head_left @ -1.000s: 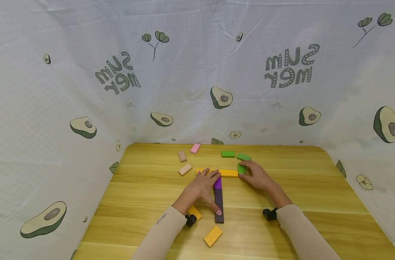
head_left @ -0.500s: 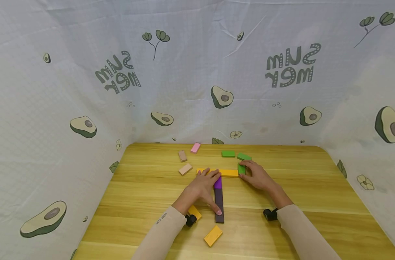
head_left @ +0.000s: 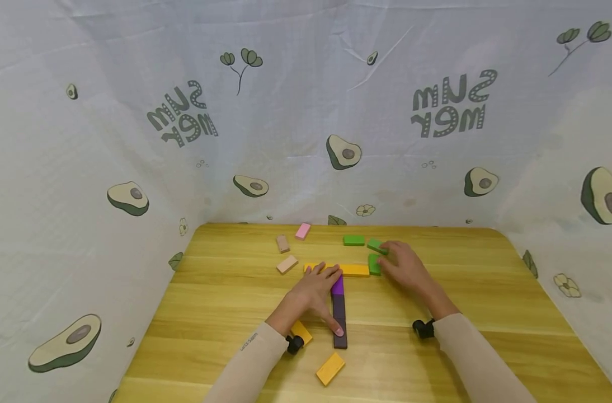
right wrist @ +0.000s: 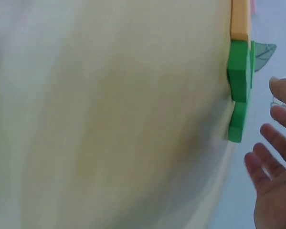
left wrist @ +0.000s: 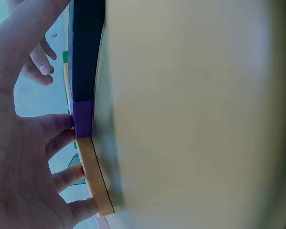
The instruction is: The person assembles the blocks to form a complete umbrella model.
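The left hand (head_left: 308, 294), fingers spread and grasping nothing, touches the orange row (head_left: 355, 271) and the purple block (head_left: 338, 286) extending from it toward the person; its thumb rests on the nearer of two dark blocks (head_left: 339, 307) continuing that line. The right hand (head_left: 406, 267), fingers loose and holding nothing, hovers by the green block (head_left: 373, 266) at the orange row's right end. Two other green blocks (head_left: 353, 240) lie beyond the row, two beige blocks (head_left: 287, 265) and a pink block (head_left: 303, 231) around its left end, two yellow blocks (head_left: 330, 369) on its near side.
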`<state>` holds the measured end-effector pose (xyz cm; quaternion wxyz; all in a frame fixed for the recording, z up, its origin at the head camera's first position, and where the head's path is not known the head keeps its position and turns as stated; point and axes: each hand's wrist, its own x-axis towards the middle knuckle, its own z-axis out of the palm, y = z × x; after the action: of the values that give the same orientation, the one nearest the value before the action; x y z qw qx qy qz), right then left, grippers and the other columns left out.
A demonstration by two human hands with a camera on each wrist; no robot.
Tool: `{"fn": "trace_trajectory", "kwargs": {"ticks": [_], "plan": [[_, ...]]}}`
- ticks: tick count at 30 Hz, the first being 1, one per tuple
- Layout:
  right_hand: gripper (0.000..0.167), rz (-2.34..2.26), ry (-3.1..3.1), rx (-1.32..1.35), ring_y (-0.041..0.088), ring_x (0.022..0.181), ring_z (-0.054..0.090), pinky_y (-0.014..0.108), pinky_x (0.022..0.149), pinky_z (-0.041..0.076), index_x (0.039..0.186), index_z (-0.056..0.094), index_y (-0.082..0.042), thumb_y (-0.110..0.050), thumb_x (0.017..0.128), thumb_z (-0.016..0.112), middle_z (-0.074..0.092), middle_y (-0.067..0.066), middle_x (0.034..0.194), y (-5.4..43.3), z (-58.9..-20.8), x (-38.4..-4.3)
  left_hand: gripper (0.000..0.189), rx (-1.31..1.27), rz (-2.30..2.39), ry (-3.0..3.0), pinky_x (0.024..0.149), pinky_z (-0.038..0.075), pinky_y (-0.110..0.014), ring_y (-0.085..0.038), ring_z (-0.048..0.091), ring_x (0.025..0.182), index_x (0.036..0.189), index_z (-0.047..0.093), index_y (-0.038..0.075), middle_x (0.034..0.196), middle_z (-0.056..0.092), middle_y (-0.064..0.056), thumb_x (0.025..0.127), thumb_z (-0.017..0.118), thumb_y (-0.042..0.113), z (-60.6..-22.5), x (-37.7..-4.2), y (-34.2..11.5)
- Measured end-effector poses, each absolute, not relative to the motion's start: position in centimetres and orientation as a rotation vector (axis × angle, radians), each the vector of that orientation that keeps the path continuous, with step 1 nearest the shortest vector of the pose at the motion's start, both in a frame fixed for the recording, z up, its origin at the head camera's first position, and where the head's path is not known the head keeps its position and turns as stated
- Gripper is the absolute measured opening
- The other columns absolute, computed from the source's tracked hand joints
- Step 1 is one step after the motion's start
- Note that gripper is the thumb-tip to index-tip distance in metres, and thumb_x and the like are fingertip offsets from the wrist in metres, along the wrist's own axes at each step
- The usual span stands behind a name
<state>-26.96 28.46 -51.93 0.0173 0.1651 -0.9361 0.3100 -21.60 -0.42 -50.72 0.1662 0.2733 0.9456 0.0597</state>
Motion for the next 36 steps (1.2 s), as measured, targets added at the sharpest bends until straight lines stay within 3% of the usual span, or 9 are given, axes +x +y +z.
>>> {"fn": "trace_trajectory", "kwargs": {"ticks": [12,20,28,36], "plan": [[0.046,0.937,-2.978,0.389,0.050,0.136,0.046,0.066,0.113,0.039,0.141,0.056,0.004,-0.022,0.103,0.062,0.053,0.030,0.145,28.4,-52.2,-29.1,0.146,0.774,0.192,2.700,0.129,0.015,-0.056,-0.031,0.011,0.161,0.167,0.016,0.024,0.174,0.014,0.006,0.053,0.085,0.082,-51.0,-21.6,-0.7],[0.038,0.942,-2.975,0.362,0.045,0.122,0.059,0.061,0.102,0.049,0.137,0.061,0.003,-0.014,0.104,0.060,0.061,0.028,0.137,28.2,-53.3,-29.9,0.145,0.774,0.189,2.698,0.130,0.015,-0.054,-0.029,0.011,0.161,0.167,0.017,0.025,0.174,0.013,0.007,0.052,0.085,0.083,-51.2,-21.5,-0.6],[0.032,0.927,-2.973,0.337,0.040,0.110,0.063,0.057,0.094,0.053,0.132,0.065,0.003,-0.012,0.104,0.059,0.065,0.028,0.129,27.9,-53.2,-30.4,0.146,0.787,0.181,2.709,0.130,0.015,-0.054,-0.029,0.011,0.161,0.167,0.016,0.025,0.174,0.014,0.007,0.052,0.084,0.084,-51.4,-21.6,-0.5],[0.032,0.931,-2.973,0.328,0.040,0.114,0.062,0.058,0.097,0.052,0.132,0.066,0.002,-0.012,0.104,0.060,0.065,0.028,0.132,26.9,-52.5,-30.7,0.146,0.788,0.200,2.714,0.130,0.014,-0.055,-0.029,0.011,0.161,0.167,0.016,0.024,0.174,0.013,0.007,0.052,0.085,0.083,-51.2,-21.6,-0.7]]}}
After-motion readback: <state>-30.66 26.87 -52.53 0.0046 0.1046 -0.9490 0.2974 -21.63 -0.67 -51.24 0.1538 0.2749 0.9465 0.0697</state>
